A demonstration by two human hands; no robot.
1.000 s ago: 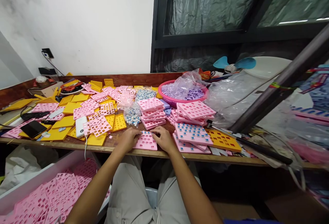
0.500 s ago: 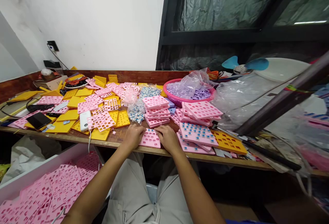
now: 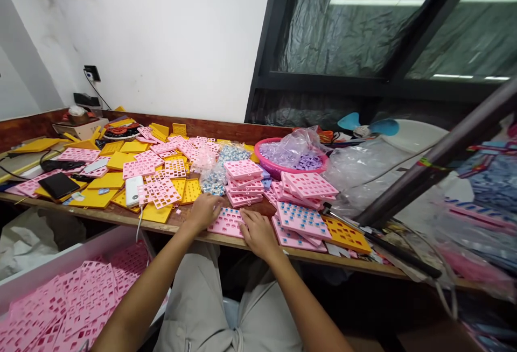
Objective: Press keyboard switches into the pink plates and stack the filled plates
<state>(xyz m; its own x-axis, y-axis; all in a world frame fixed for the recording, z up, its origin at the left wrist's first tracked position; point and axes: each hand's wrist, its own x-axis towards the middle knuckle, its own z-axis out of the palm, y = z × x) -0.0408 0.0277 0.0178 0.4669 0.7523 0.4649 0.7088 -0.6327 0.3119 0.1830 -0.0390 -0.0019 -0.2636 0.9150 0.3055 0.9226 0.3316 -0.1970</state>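
A pink board with rows of square holes (image 3: pixel 226 223) lies at the table's front edge between my hands. Blue pieces show along its far row. At its far left corner my left hand (image 3: pixel 204 213) is closed, fingertips pressed together; whatever they hold is too small to make out. My right hand (image 3: pixel 259 233) rests with fingers stretched over the board's right edge. Just beyond my left hand sits a clear bag of small blue and white pieces (image 3: pixel 213 181). A stack of pink boards (image 3: pixel 243 171) stands directly behind the board.
Pink boards with blue pieces (image 3: pixel 302 218) are piled at right, beside a yellow board (image 3: pixel 347 234). Behind them is a pink basket (image 3: pixel 270 168) of purple pieces. Yellow trays (image 3: pixel 105 181), a white power bank (image 3: pixel 133 190) and a phone (image 3: pixel 58 185) lie left. A slanted pole (image 3: pixel 420 163) stands right.
The view has shifted, with more window showing. My right hand's fingers have spread over the board's edge. My left hand stays by the far left corner.
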